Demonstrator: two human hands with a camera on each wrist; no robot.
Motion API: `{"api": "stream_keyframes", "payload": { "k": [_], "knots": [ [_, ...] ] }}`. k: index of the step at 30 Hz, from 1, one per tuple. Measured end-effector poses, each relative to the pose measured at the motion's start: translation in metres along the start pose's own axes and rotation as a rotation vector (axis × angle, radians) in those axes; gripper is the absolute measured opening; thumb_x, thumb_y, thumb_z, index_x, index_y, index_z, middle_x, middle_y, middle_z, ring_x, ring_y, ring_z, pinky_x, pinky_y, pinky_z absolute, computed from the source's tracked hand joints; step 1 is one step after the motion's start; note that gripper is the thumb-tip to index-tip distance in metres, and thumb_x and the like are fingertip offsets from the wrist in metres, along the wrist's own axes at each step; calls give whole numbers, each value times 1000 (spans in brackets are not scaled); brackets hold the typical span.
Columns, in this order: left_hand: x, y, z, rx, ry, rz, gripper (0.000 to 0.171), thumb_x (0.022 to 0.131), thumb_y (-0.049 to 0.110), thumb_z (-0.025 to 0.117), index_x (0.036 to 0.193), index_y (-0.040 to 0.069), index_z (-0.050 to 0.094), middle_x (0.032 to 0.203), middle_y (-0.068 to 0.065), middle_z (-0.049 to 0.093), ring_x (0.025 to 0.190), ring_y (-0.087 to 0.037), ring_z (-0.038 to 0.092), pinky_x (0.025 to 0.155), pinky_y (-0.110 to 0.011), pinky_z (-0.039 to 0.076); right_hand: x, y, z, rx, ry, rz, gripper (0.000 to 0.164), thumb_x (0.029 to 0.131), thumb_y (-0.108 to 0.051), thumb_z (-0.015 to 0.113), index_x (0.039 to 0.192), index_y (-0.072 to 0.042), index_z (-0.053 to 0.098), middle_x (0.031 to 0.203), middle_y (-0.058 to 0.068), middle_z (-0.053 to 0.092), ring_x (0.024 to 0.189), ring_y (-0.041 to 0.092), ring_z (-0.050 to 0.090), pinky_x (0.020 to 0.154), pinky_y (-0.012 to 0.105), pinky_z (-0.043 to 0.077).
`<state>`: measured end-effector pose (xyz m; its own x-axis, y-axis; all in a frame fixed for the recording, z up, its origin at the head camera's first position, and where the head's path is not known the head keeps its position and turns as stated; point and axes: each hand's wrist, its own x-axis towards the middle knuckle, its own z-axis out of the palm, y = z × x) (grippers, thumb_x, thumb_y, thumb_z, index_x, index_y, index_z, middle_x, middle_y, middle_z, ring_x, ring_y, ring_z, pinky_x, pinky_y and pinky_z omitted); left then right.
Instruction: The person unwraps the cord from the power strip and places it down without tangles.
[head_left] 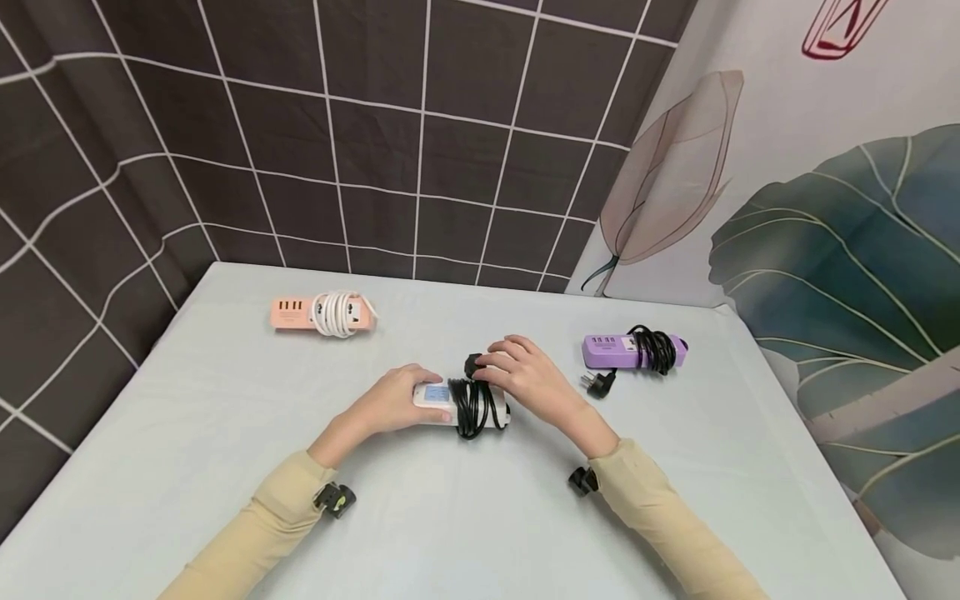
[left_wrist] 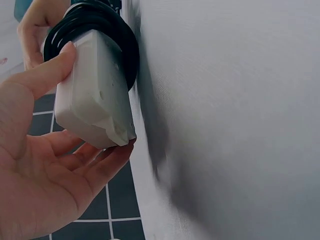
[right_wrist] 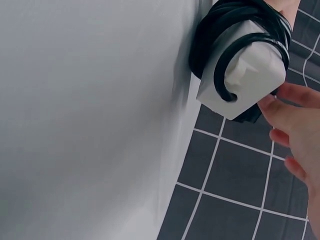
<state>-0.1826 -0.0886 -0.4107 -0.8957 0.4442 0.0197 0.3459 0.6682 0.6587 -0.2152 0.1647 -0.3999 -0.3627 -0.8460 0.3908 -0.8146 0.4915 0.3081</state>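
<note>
A white power strip [head_left: 442,393] with a blue label lies near the middle of the table, several loops of black cord [head_left: 471,408] wound round it. My left hand [head_left: 390,402] grips its left end, thumb on the near side and fingers on the far side, as the left wrist view also shows. At the strip's far side, my right hand [head_left: 527,379] pinches the black plug [head_left: 472,364] of that cord. In the right wrist view the cord enters the white end face [right_wrist: 252,75], and the plug is mostly hidden behind it.
A pink power strip [head_left: 292,313] wrapped in white cord sits at the back left. On the right lies a purple power strip [head_left: 600,352] with black cord, its plug [head_left: 600,383] loose in front. Dark checked cloth [head_left: 375,150] hangs behind the pale table [head_left: 450,517].
</note>
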Motion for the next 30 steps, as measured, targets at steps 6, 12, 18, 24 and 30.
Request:
{"api": "stream_keyframes", "payload": {
  "k": [6,12,18,24,30],
  "knots": [
    [-1,4,2,14,21,6,63,72,39,81,120,2,63,114,-12,65,93,-19,58,80,-34,46,-2,0,-4,17,-8,-39,27,88,-5,58,110,-19,65,118,-2,66,112,19,57,103,34,41],
    [-3,7,4,26,41,6,65,69,38,83,120,2,63,115,-12,64,97,-22,59,84,-38,47,-4,-1,-8,45,-29,-78,28,88,-4,56,113,-16,63,123,-1,63,118,20,55,104,35,40],
    [-3,10,6,71,37,26,70,67,36,84,122,0,62,113,-11,63,96,-21,59,86,-39,48,-6,-3,-12,40,-55,-101,28,88,-5,57,112,-18,62,127,-2,62,120,19,54,105,34,40],
    [-5,11,7,91,27,44,69,66,35,85,121,0,63,107,-8,61,89,-16,56,80,-34,48,-6,-5,-14,-2,-70,-118,33,85,-6,61,115,-21,63,126,-2,63,117,18,55,101,34,42],
    [-7,14,7,86,37,52,66,65,33,85,119,1,63,107,-7,61,91,-18,57,83,-37,49,-8,-4,-14,-42,-35,-153,32,84,-5,62,112,-21,66,124,-1,64,115,18,57,101,34,42]
  ]
}}
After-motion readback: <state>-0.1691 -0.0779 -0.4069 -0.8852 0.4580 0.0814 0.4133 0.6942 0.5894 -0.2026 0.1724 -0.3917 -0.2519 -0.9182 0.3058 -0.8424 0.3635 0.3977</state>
